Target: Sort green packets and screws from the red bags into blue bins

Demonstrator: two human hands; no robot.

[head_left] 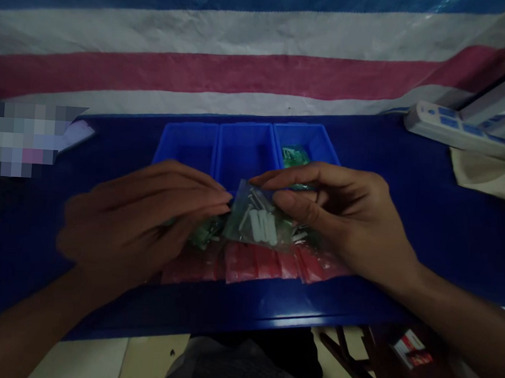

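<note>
Sheet (245, 34): striped blue, white and red, spanning the top of the frame.
Table (262, 306): dark blue, across the middle, under the bins and packets.
Hands: right hand (353, 218), right of centre, grasping the bag's upper right edge between thumb and fingers; left hand (131, 216), left of centre, thumb and fingertips drawn close together at the bag's left edge (whether they grip it, I cannot tell).
Bins (248, 149): three, blue, side by side above centre; green packets (296, 156) lie in the right-hand one.
Power strip (448, 129): white with blue sockets, upper right.
Red packets (256, 262): in a row below centre, partly behind the hands.
Bag (282, 241): small, clear, held at the centre, above the red packets.
Contents: white plugs (263, 227) and thin screws (245, 217), inside the bag.
</note>
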